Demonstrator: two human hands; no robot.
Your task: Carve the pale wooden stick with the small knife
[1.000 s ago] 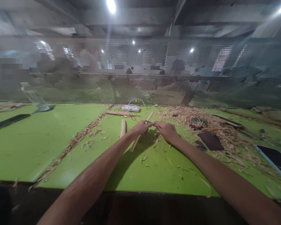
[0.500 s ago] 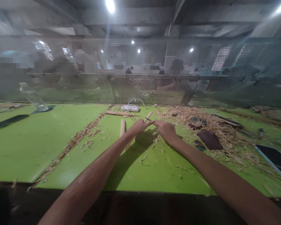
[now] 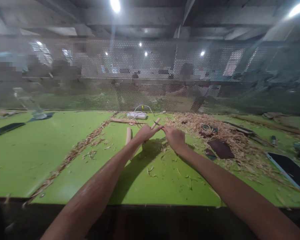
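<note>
My left hand (image 3: 145, 133) is closed round a pale wooden stick (image 3: 156, 123) whose far end sticks out beyond the fingers. My right hand (image 3: 174, 136) is closed on a knife, its handle hidden in the fingers. The dark narrow knife blade (image 3: 157, 124) lies across the stick near its far end. The left thumb reaches over to the right hand, where the two hands meet. Beside my left forearm a second pale wooden piece (image 3: 128, 135) rests on the green table (image 3: 150, 190).
Wood shavings (image 3: 190, 124) heap at the back right, with dark leather-like pieces (image 3: 221, 148) among them. A phone (image 3: 290, 170) lies at the right. A white power strip (image 3: 137, 115) with a cable sits by the mesh screen (image 3: 145, 95); a clear bottle (image 3: 31, 105) stands at the left.
The whole view has shifted slightly, so things on the table appear a little further left. Both hands keep their hold, and the blade has shifted slightly along the stick.
</note>
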